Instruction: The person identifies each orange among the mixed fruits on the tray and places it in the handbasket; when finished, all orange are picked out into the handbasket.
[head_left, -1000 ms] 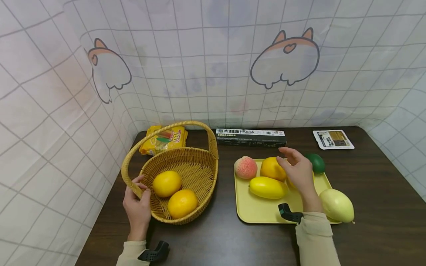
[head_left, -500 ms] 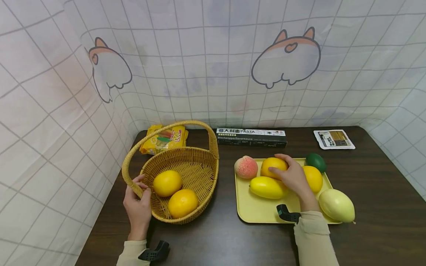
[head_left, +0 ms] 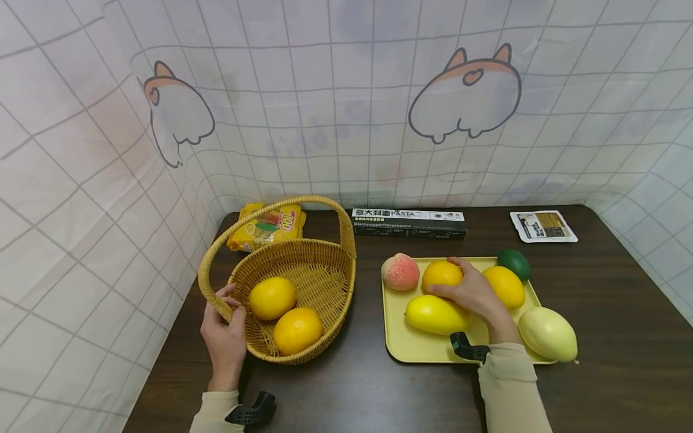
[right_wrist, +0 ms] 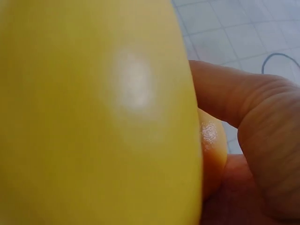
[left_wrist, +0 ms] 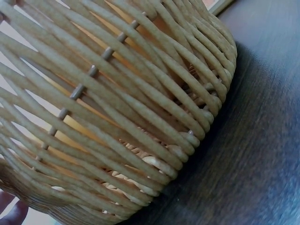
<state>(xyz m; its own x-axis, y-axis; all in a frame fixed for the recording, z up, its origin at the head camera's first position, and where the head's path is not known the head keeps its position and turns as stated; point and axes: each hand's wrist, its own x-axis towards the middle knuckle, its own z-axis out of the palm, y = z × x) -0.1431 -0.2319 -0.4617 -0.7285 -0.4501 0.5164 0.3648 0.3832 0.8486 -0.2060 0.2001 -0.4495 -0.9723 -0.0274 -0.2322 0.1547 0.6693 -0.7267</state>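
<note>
My left hand (head_left: 224, 340) grips the wicker basket (head_left: 342, 319) at its left side, where the arched handle meets the rim. Two orange fruits (head_left: 298, 332) lie inside the basket. The basket's woven wall (left_wrist: 117, 103) fills most of the left wrist view. Over the yellow tray (head_left: 400, 349), my right hand (head_left: 476, 294) holds an orange (head_left: 440, 274) between thumb and fingers. Just in front of it lies a long yellow fruit (head_left: 435, 314), close to my thumb. That yellow fruit (right_wrist: 103, 112) hides much of the orange (right_wrist: 213, 136) in the right wrist view.
A peach (head_left: 400, 272), another orange fruit (head_left: 505, 287), a dark green fruit (head_left: 514, 264) and a pale green fruit (head_left: 548, 334) sit on or at the tray's edges. Behind are a yellow snack pack (head_left: 265, 227), a pasta box (head_left: 408, 224) and a white packet (head_left: 543, 227).
My right hand has come down and taken hold of the orange. The long yellow fruit has shifted slightly toward the front, and the right-hand orange fruit has moved a little. My left hand stays put.
</note>
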